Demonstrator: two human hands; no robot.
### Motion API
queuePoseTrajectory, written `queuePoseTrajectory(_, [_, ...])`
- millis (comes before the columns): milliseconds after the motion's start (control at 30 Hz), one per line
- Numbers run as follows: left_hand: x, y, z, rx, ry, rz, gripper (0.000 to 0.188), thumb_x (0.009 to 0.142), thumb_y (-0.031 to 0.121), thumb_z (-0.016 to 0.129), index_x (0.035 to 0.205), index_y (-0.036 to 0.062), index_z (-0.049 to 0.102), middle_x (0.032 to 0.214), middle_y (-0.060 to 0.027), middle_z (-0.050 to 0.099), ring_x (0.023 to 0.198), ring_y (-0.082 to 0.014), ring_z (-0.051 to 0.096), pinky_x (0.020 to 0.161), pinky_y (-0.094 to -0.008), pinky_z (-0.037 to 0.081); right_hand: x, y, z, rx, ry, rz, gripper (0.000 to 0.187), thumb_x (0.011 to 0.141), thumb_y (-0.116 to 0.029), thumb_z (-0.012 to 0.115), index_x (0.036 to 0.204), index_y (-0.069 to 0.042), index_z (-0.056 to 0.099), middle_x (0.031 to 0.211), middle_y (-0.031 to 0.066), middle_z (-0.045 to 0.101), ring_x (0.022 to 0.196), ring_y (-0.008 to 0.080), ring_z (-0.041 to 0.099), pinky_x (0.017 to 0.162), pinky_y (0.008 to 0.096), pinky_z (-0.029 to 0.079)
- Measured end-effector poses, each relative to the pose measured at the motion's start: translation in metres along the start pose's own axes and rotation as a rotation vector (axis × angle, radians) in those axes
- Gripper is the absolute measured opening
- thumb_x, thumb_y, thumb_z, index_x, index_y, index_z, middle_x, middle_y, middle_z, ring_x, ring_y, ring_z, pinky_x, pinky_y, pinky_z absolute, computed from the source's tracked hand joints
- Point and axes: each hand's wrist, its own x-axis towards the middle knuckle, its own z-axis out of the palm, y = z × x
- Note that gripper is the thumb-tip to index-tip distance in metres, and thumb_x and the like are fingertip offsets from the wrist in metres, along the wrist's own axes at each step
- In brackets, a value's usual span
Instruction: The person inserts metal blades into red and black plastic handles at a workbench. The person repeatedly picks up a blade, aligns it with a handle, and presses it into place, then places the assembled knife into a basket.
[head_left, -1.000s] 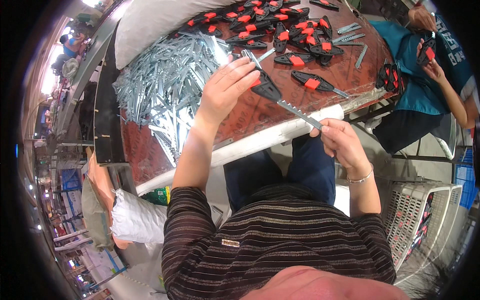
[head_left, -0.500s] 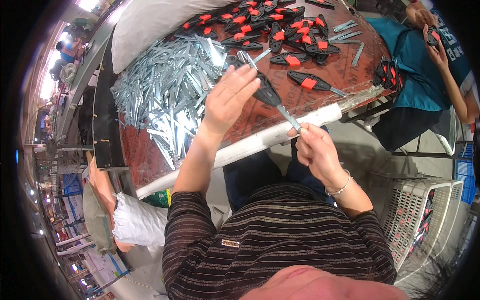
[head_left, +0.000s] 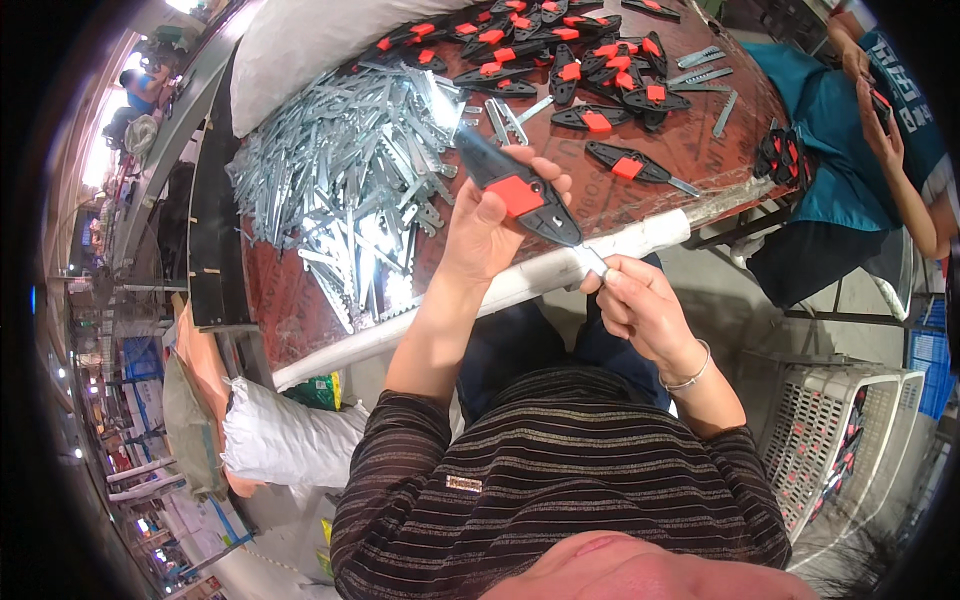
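My left hand (head_left: 482, 228) is wrapped around a black, pointed plastic tool body (head_left: 553, 222) with a red block (head_left: 515, 196) on its upper face. From the tool's near end sticks out a short bit of metal strip (head_left: 594, 261). My right hand (head_left: 642, 308) pinches that strip between thumb and fingers. Left of the tool lies a large heap of toothed metal strips (head_left: 340, 170). Beyond it are many similar black tools with red blocks (head_left: 563, 70), and one of them (head_left: 628, 163) rests to the right with its strip poking out.
A white padded roll (head_left: 640, 232) runs along the front edge of the red table (head_left: 300, 335). At the far left sits a big white sack (head_left: 290, 60). A co-worker in teal (head_left: 835, 150) handles something at the right. A plastic crate (head_left: 800, 440) with tools stands low right.
My left hand has gone from lying flat over the tool to gripping it from below. The tool has turned so its red block faces up, and less of the strip shows.
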Motion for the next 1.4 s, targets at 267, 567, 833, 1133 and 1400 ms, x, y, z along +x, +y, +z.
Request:
queuePoseTrajectory(267, [-0.002,-0.021,0.002,-0.026,0.015,-0.014,0.054,0.085,0.030,0.067,0.126,0.0025,0.046,0.117,-0.0153,0.058,0.112,-0.0304,0.056,0.096,-0.0441,0.047,0.018,0.000,-0.008,-0.043,0.031,-0.004,0.030,0.097,-0.027,0.048,0.091,0.000,0.059,0.058,-0.0067,0.036,0.048,0.0033,0.028,0.044,0.0194,0.025])
queuePoseTrajectory(567, [-0.003,-0.001,-0.038,0.309,0.612,0.141,0.050,0.094,0.024,0.055,0.135,0.0041,0.035,0.130,-0.0128,0.047,0.119,-0.0223,0.048,0.100,-0.0396,0.042,0.066,-0.015,-0.094,-0.983,0.499,-0.209,0.020,0.085,-0.021,0.063,0.086,-0.001,0.062,0.075,0.0047,0.058,0.073,0.0159,0.053,0.068,0.0274,0.043])
queuePoseTrajectory(833, [0.021,0.017,-0.070,1.480,0.452,-0.054,0.034,0.080,0.017,0.069,0.107,-0.0022,0.061,0.095,-0.0144,0.067,0.087,-0.0215,0.065,0.073,-0.0306,0.050,0.086,-0.010,-0.064,-1.670,0.622,-0.752,0.014,0.075,-0.015,0.068,0.087,-0.010,0.063,0.085,0.0072,0.056,0.083,0.0296,0.052,0.070,0.0411,0.040])
queuePoseTrajectory(1133, [0.062,-0.002,-0.093,2.003,0.249,-0.164,0.045,0.068,0.019,0.076,0.106,0.0031,0.056,0.092,-0.0167,0.060,0.086,-0.0340,0.060,0.075,-0.0411,0.049,0.094,0.010,-0.043,-1.560,0.418,-0.681,0.011,0.074,-0.013,0.068,0.081,-0.010,0.060,0.081,0.0038,0.054,0.082,0.0251,0.052,0.069,0.0372,0.039])
queuePoseTrajectory(1400, [0.035,0.029,-0.062,1.888,0.374,-0.118,0.023,0.070,-0.001,0.057,0.092,0.0036,0.062,0.081,-0.0146,0.062,0.083,-0.0323,0.061,0.073,-0.0401,0.047,0.084,0.008,-0.051,-1.436,0.426,-0.749,0.025,0.071,-0.009,0.070,0.094,-0.009,0.060,0.088,0.0062,0.055,0.085,0.0264,0.052,0.073,0.0388,0.041])
